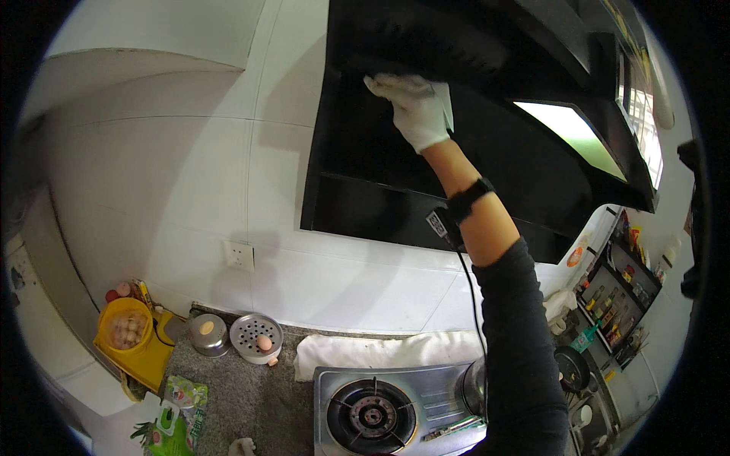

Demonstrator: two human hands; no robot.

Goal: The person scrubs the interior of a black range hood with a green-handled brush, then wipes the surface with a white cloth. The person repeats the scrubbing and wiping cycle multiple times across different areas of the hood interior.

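Observation:
My right hand [408,105], in a white glove, reaches up to the black range hood [376,154] and lies against its dark front panel. A flat white cloth or wipe [445,102] sticks out from under that hand; most of it is hidden. A black band with a small cabled device [442,223] is on my right wrist. At the bottom edge, only the pale gloved fingertips of my left hand [242,447] show, over the granite counter [245,404]. Whether they hold anything is hidden. Below the hood stands a gas stove [372,416].
A lighter [453,428] and a metal pot [474,387] are on the stove. An egg steamer [256,339] holds one egg beside a metal lid [209,335]. To the left are a yellow egg bucket [125,325] and a green bag [171,433]. A spice rack [619,285] hangs right.

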